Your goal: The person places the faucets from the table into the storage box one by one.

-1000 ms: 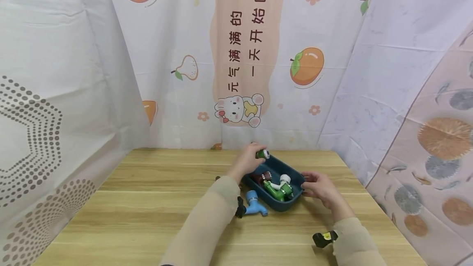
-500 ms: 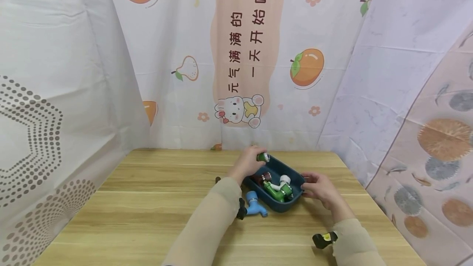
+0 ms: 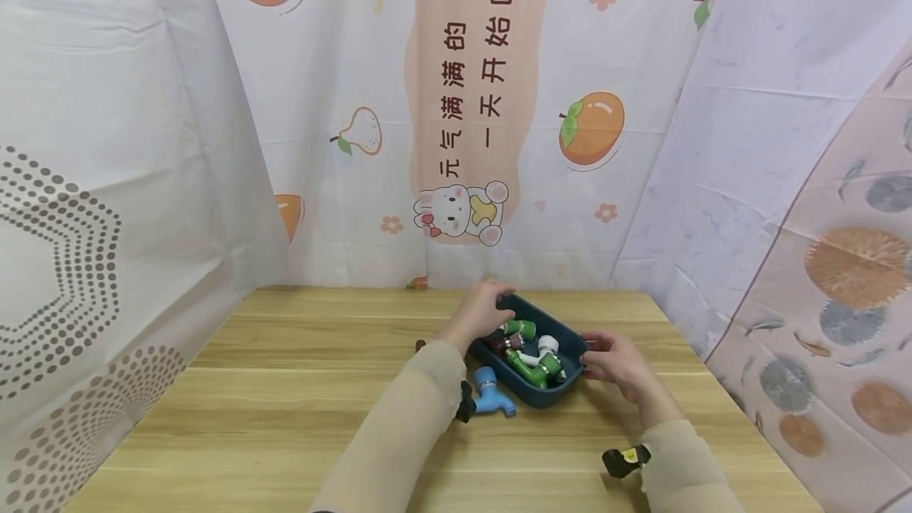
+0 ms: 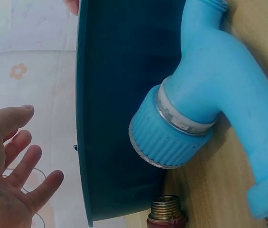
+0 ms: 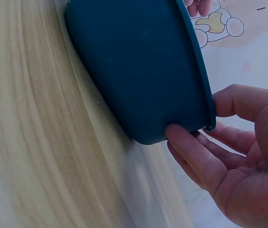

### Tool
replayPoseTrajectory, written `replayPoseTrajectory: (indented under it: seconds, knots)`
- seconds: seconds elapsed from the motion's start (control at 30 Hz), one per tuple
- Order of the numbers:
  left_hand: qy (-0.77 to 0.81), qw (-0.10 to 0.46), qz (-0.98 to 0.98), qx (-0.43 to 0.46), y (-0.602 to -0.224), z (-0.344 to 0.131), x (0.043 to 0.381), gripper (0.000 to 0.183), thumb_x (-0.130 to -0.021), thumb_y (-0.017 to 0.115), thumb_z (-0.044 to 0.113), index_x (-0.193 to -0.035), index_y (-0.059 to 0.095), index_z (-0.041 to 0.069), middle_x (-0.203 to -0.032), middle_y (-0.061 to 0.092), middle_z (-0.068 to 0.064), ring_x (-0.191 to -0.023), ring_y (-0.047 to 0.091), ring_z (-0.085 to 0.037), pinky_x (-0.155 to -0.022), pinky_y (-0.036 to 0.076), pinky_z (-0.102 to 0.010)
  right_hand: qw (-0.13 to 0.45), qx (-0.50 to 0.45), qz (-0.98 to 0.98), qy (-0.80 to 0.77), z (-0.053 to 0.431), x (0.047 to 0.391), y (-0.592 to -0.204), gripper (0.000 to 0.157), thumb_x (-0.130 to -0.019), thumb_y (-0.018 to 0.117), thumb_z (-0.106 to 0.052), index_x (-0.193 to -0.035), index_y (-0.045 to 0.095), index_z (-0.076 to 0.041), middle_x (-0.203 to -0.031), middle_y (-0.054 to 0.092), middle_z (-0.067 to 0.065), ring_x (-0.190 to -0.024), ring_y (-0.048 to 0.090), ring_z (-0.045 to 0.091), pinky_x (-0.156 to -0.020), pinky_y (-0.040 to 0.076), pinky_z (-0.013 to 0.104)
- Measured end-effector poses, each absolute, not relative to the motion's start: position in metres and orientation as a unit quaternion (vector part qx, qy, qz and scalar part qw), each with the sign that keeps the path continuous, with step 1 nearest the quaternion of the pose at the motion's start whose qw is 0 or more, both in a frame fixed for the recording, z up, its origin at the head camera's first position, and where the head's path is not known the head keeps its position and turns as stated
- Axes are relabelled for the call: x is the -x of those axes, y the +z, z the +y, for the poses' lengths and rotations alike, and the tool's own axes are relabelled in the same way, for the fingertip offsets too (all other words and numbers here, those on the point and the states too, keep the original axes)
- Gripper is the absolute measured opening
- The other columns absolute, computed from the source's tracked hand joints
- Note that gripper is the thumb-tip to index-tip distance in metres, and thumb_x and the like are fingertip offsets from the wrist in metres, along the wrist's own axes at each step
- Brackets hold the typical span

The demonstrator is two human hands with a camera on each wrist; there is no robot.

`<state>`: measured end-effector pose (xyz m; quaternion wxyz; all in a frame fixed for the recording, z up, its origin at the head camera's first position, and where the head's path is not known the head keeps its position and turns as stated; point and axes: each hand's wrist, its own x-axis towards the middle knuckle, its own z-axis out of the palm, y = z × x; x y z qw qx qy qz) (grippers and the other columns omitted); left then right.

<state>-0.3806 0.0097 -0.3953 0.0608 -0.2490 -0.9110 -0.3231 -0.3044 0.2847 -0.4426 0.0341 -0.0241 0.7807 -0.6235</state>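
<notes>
My left hand [image 3: 480, 311] hovers over the far-left end of a dark blue-green plastic bin [image 3: 537, 398], fingers apart and holding nothing, as the left wrist view shows. Just beneath its fingers, a green faucet [image 3: 525, 329] lies in the bin. Beside it are a dark red faucet [image 3: 512, 341], a white faucet [image 3: 548, 345] and a second green faucet [image 3: 547, 369]. My right hand [image 3: 620, 362] grips the bin's right end, thumb against the rim and fingers on the outer wall in the right wrist view.
A light blue faucet [image 3: 492, 394] lies on the wooden table [image 3: 299, 402] in front of the bin. Near it, a dark red piece with a brass thread [image 4: 166, 209] shows in the left wrist view. Printed curtains [image 3: 342, 204] enclose the table's back and sides.
The green faucet that my left hand held over the bin now lies inside it. The left fingers have let go and spread apart. My right hand has stayed at the bin's end.
</notes>
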Motion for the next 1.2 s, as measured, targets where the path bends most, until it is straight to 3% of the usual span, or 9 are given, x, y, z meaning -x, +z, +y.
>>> replayPoseTrajectory:
  seconds: [1.2]
  knots:
    - [-0.347, 0.058, -0.9, 0.259, -0.382, -0.01, 0.371, 0.045, -0.095, 0.075, 0.023, -0.138, 0.064, 0.019, -0.134, 0.061, 0.002, -0.123, 0.057, -0.022, -0.099, 0.05, -0.039, 0.033, 0.024, 0.781, -0.624, 0.284, 0.304, -0.443, 0.055, -0.091, 0.06, 0.01, -0.142, 0.042, 0.017, -0.134, 0.048, 0.039, -0.112, 0.06, 0.041, -0.082, 0.059, 0.044]
